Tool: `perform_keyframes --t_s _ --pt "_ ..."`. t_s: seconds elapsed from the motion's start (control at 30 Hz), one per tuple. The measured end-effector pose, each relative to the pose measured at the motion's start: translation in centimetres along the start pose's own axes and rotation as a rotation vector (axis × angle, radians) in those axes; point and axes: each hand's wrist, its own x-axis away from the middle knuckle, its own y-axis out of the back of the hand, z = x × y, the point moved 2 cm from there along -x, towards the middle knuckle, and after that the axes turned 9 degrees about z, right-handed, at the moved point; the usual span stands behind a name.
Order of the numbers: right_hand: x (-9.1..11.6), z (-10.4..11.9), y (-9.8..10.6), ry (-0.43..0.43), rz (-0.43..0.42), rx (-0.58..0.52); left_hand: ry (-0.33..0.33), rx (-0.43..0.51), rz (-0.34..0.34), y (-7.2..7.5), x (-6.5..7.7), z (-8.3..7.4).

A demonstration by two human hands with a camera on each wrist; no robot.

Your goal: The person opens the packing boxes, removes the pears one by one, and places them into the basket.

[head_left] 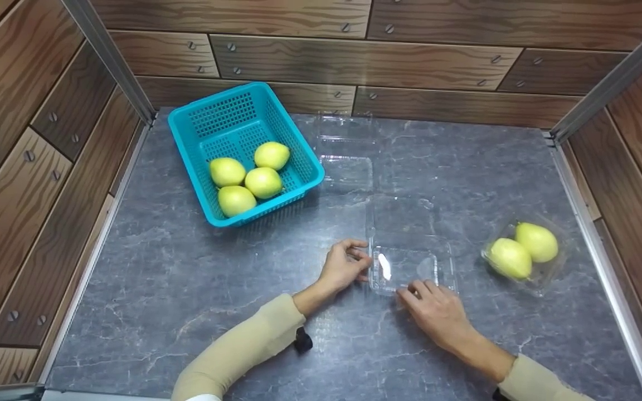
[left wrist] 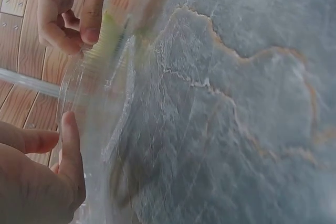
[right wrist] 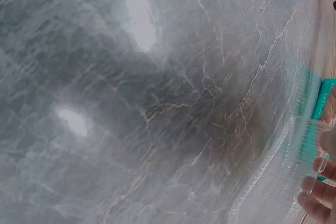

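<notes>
An unfolded clear plastic clamshell container (head_left: 410, 267) lies on the grey marbled table in the head view, one half in front of the other. My left hand (head_left: 345, 264) is at its left edge. In the left wrist view that hand's thumb and forefinger (left wrist: 71, 140) stand on either side of the clear rim. At the front edge, my right hand (head_left: 435, 309) pinches the rim, fingers bent. The right wrist view catches only fingertips (right wrist: 315, 205) along the clear rim at its right border.
A teal basket (head_left: 190, 161) holding several yellow-green pears (head_left: 237, 200) stands at the back left. Another open clear container (head_left: 346, 170) lies beside it. On the right, a clear container (head_left: 546, 273) holds two pears (head_left: 510, 259). Wood-patterned walls (head_left: 365, 61) enclose the table.
</notes>
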Motion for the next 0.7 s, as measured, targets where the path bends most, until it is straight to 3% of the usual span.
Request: perform_keyframes --t_s 0.3,0.7 --pt "0.2 -0.8 0.0 -0.02 0.04 0.001 0.045 0.074 -0.014 -0.8 -1.1 0.1" --pt "0.1 -2.7 0.1 -0.043 0.099 -0.005 0.041 0.104 -0.02 -1.8 -2.8 -0.3"
